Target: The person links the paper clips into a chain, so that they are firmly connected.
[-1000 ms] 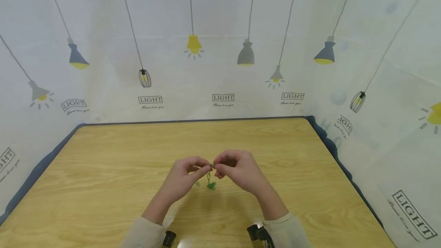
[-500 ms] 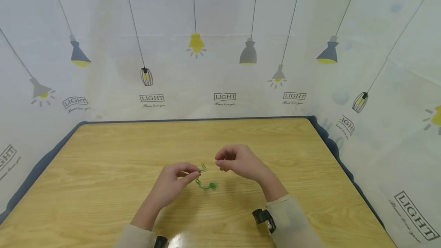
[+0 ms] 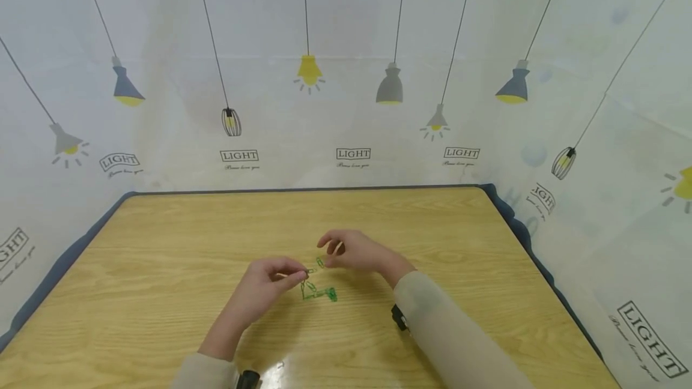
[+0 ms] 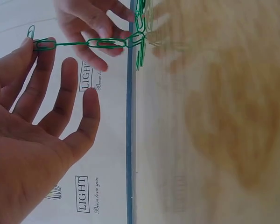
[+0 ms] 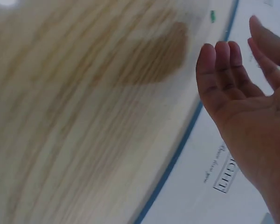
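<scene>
My left hand (image 3: pixel 259 287) pinches one link of a green paper clip chain (image 4: pixel 107 43) between thumb and fingertip, the other fingers spread. A clip at the chain's end stands up beyond the pinch in the left wrist view. The rest hangs down to a bunched heap of green paper clips (image 3: pixel 331 294) on the table. My right hand (image 3: pixel 354 251) hovers just right of the end clip (image 3: pixel 320 262), its fingers loosely bent with nothing between them. Whether it touches that clip cannot be told. In the right wrist view, the palm (image 5: pixel 252 116) shows no clip.
The wood-grain table (image 3: pixel 189 239) has a dark blue edge (image 3: pixel 303 189) at the back. White sheeting printed with lamps (image 3: pixel 389 84) stands behind it and along both sides. A black wrist device (image 3: pixel 399 318) sits by the right sleeve.
Both hands were together at the chain one second ago, then parted. The left hand drew slightly left with the chain; the right moved away, then came back leftward toward the end clip.
</scene>
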`<state>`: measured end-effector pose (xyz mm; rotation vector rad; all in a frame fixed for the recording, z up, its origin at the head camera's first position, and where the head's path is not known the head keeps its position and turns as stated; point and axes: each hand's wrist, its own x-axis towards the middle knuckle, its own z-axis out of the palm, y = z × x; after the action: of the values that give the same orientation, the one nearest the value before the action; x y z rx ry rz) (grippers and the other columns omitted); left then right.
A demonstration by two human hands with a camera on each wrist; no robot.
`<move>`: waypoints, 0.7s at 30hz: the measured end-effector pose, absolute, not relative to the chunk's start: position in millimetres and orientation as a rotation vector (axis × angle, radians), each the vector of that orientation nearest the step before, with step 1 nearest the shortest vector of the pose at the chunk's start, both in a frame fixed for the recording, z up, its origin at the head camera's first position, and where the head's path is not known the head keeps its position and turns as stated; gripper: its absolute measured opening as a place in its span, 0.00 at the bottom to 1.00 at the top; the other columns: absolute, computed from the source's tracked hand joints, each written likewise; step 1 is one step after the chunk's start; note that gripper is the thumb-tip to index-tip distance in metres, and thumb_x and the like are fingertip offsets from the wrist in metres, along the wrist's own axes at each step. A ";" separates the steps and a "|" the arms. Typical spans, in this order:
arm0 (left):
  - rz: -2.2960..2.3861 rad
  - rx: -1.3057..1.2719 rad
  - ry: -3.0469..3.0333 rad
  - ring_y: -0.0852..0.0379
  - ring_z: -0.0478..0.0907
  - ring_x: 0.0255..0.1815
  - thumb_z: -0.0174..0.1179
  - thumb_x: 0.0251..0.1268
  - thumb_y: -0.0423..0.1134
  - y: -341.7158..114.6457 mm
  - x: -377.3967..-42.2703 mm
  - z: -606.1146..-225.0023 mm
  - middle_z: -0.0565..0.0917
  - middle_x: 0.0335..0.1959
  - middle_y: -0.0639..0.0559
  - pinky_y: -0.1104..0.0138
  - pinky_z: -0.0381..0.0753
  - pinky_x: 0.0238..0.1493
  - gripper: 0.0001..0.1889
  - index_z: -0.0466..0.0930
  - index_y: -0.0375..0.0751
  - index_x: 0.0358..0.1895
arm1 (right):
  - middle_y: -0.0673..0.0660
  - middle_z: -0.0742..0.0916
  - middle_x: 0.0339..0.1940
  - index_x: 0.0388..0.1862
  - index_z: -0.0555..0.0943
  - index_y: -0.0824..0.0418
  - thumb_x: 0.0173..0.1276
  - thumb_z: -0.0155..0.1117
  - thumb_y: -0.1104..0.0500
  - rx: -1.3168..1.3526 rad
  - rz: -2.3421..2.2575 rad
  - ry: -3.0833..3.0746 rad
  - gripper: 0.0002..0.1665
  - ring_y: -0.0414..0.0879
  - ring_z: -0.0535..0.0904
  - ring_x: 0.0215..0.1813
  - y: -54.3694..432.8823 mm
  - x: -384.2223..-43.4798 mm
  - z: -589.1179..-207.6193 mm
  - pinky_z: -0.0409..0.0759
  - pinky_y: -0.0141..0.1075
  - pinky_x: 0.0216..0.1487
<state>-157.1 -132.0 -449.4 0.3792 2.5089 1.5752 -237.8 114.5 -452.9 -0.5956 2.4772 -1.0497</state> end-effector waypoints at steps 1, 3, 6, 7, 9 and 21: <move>1.565 0.386 2.509 0.57 0.87 0.53 0.68 0.75 0.42 -131.8 -157.3 -448.9 0.92 0.51 0.52 0.56 0.87 0.59 0.08 0.92 0.45 0.49 | 0.56 0.85 0.60 0.69 0.80 0.51 0.77 0.70 0.56 -0.594 -1.038 2.459 0.24 0.49 0.83 0.59 113.8 -240.7 -454.6 0.85 0.40 0.52; 1.545 0.395 2.510 0.58 0.86 0.53 0.68 0.75 0.42 -132.0 -157.6 -448.3 0.92 0.50 0.52 0.56 0.87 0.59 0.08 0.92 0.45 0.48 | 0.56 0.84 0.61 0.69 0.80 0.50 0.76 0.71 0.57 -0.579 -1.037 2.415 0.25 0.50 0.81 0.59 113.0 -245.9 -456.6 0.84 0.41 0.52; 1.526 0.424 2.513 0.58 0.86 0.53 0.68 0.75 0.43 -134.0 -158.1 -449.4 0.92 0.50 0.52 0.57 0.87 0.58 0.08 0.92 0.44 0.48 | 0.55 0.84 0.59 0.67 0.82 0.50 0.75 0.72 0.58 -0.564 -1.032 2.385 0.23 0.49 0.79 0.57 112.6 -252.8 -459.2 0.82 0.41 0.53; 1.522 0.439 2.510 0.57 0.86 0.52 0.68 0.75 0.43 -135.1 -158.5 -449.9 0.93 0.50 0.51 0.58 0.87 0.58 0.09 0.92 0.44 0.48 | 0.54 0.84 0.58 0.66 0.82 0.49 0.74 0.73 0.59 -0.559 -1.034 2.376 0.23 0.48 0.79 0.56 112.8 -255.2 -460.5 0.81 0.41 0.55; 1.503 0.447 2.504 0.57 0.86 0.52 0.68 0.74 0.44 -138.1 -159.6 -450.4 0.92 0.50 0.52 0.59 0.86 0.57 0.08 0.92 0.45 0.48 | 0.53 0.84 0.55 0.63 0.84 0.48 0.73 0.74 0.59 -0.553 -1.023 2.369 0.21 0.47 0.77 0.55 112.5 -259.6 -462.1 0.79 0.41 0.57; 1.484 0.487 2.420 0.57 0.85 0.53 0.68 0.74 0.45 -148.0 -156.5 -446.6 0.91 0.52 0.49 0.62 0.86 0.53 0.12 0.91 0.41 0.49 | 0.51 0.84 0.56 0.51 0.86 0.41 0.74 0.73 0.51 -0.571 -0.908 2.484 0.10 0.48 0.78 0.60 105.0 -254.6 -470.1 0.75 0.54 0.72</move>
<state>-156.5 -148.0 -446.6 0.4871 2.4202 1.4843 -254.6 105.0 -470.1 -0.5713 2.4836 -0.9078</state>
